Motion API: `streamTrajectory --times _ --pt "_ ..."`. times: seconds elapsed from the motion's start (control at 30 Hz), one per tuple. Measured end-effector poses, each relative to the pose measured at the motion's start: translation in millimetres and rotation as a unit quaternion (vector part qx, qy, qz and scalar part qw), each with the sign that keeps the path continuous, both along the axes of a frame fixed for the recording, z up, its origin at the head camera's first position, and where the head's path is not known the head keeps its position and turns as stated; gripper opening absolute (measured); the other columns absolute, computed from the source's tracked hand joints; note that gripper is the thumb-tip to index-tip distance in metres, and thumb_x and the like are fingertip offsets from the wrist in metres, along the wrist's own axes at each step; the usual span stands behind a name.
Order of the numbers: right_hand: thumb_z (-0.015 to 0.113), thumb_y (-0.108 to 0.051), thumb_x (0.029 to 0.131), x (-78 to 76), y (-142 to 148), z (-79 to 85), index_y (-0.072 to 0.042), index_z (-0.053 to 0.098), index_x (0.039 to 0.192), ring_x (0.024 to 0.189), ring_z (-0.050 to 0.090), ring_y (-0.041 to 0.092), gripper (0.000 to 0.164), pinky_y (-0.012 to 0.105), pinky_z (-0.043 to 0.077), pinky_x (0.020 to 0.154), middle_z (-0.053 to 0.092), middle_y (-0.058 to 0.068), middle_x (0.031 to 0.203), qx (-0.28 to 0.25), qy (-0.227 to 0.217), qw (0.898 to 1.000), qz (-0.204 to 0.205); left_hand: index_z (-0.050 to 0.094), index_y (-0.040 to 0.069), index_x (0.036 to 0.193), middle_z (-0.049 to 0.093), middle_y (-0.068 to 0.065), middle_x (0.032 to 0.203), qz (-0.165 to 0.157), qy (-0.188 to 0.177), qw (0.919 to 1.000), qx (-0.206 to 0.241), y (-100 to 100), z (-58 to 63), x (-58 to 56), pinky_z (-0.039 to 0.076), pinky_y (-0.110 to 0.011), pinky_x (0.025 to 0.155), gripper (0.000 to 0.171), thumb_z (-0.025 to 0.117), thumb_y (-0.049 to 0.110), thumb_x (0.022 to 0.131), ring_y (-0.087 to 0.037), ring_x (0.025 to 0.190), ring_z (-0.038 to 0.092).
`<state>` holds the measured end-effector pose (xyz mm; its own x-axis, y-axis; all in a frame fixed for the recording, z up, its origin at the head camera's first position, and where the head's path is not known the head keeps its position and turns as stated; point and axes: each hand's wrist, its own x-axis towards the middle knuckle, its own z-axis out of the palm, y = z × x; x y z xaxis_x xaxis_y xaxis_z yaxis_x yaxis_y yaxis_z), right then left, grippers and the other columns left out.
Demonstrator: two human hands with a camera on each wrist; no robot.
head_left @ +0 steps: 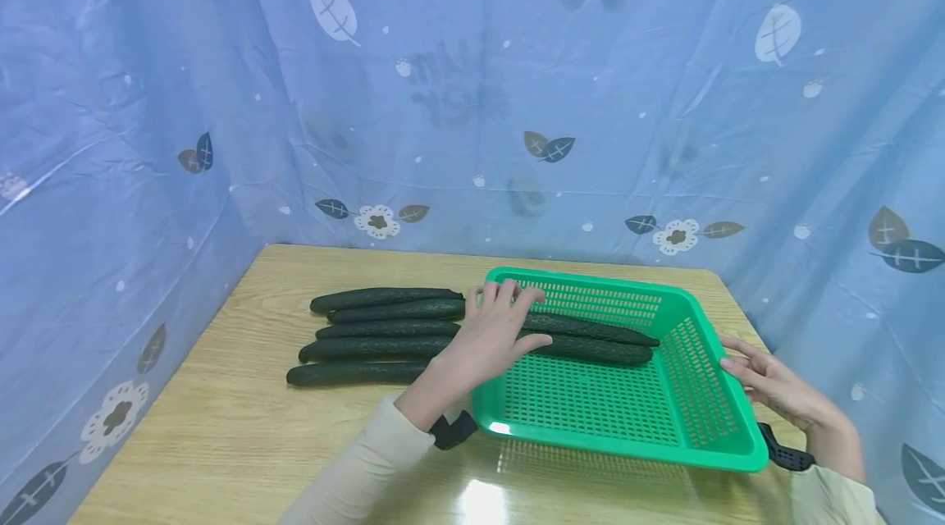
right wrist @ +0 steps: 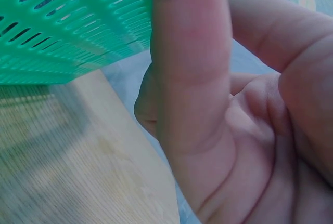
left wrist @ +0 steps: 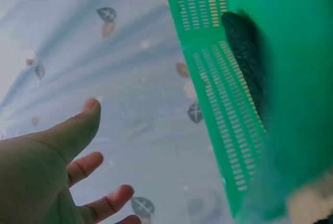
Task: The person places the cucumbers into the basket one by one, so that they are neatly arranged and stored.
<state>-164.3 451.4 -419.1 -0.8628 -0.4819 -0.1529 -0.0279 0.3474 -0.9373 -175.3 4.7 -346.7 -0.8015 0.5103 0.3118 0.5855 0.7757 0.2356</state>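
Observation:
Two dark green cucumbers (head_left: 601,349) lie side by side in the green plastic basket (head_left: 613,447), towards its back. My left hand (head_left: 490,340) hovers over the basket's left end with fingers spread and loosely bent. Nothing is between its thumb and fingers in the left wrist view, where one cucumber (left wrist: 244,52) shows inside the basket. My right hand (head_left: 786,390) holds the basket's right rim, thumb on the edge. The right wrist view shows a finger (right wrist: 192,68) against the slotted wall. More cucumbers (head_left: 369,349) lie in a row left of the basket, their right ends partly hidden.
The wooden table (head_left: 221,418) carries everything. A blue patterned curtain (head_left: 458,98) surrounds it at the back and both sides. Black straps (head_left: 452,431) sit at both wrists. A shadow of the basket's slots falls on the table along its front edge.

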Motion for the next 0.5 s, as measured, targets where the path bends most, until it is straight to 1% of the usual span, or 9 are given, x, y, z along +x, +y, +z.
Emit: streamTrajectory --times 0.03,0.1,0.23,0.3,0.37,0.5 --pt "0.027 -0.012 0.103 -0.4 0 -0.3 -0.017 0.0 0.149 0.101 0.059 0.003 0.054 0.028 0.051 0.078 0.055 -0.024 0.117 0.002 0.001 1.0 -0.003 0.04 0.026 0.13 0.043 -0.001 0.116 0.001 -0.003 1.0 0.007 -4 -2.1 0.7 0.027 -0.048 0.097 0.05 0.051 0.053 0.089 -0.024 0.106 0.035" --pt "0.027 -0.012 0.103 -1.1 -1 -0.6 -0.023 0.004 0.148 0.1 0.06 0.004 0.052 0.029 0.051 0.077 0.056 -0.023 0.117 -0.003 -0.001 1.0 -0.001 0.04 0.026 0.13 0.043 -0.002 0.117 0.003 -0.007 0.9998 0.021 -11 -5.7 2.3 0.027 -0.048 0.096 0.049 0.051 0.051 0.089 -0.025 0.108 0.036" --pt "0.025 -0.01 0.103 -2.6 0 -0.9 -0.037 0.015 0.141 0.097 0.063 0.01 0.048 0.034 0.053 0.076 0.06 -0.015 0.116 -0.031 -0.01 0.999 0.015 0.042 0.026 0.129 0.044 -0.003 0.118 0.011 -0.003 0.9991 0.042 -22 -13.8 4.2 0.027 -0.048 0.096 0.046 0.051 0.049 0.091 -0.025 0.109 0.037" --pt "0.025 -0.009 0.103 -3.1 0 -1.3 -0.039 0.018 0.138 0.096 0.064 0.013 0.047 0.036 0.053 0.075 0.061 -0.012 0.116 -0.045 -0.011 0.999 0.024 0.043 0.026 0.129 0.044 -0.003 0.118 0.017 0.003 0.9985 0.053 -27 -18.3 4.8 0.028 -0.047 0.095 0.044 0.05 0.049 0.091 -0.025 0.107 0.037" --pt "0.024 -0.008 0.103 -3.4 0 -1.9 -0.041 0.021 0.136 0.096 0.063 0.013 0.047 0.036 0.053 0.075 0.061 -0.012 0.117 -0.053 -0.011 0.998 0.028 0.044 0.026 0.127 0.044 -0.003 0.118 0.024 0.008 0.9974 0.067 -31 -23.1 5.2 0.029 -0.045 0.092 0.043 0.05 0.049 0.092 -0.024 0.103 0.037" --pt "0.025 -0.007 0.103 -3.7 1 -3.3 -0.04 0.021 0.136 0.096 0.064 0.014 0.047 0.037 0.053 0.075 0.06 -0.012 0.118 -0.06 -0.007 0.998 0.029 0.045 0.024 0.125 0.044 -0.002 0.118 0.043 0.019 0.9944 0.095 -41 -36.2 4.7 0.03 -0.044 0.089 0.041 0.048 0.048 0.092 -0.022 0.099 0.036"
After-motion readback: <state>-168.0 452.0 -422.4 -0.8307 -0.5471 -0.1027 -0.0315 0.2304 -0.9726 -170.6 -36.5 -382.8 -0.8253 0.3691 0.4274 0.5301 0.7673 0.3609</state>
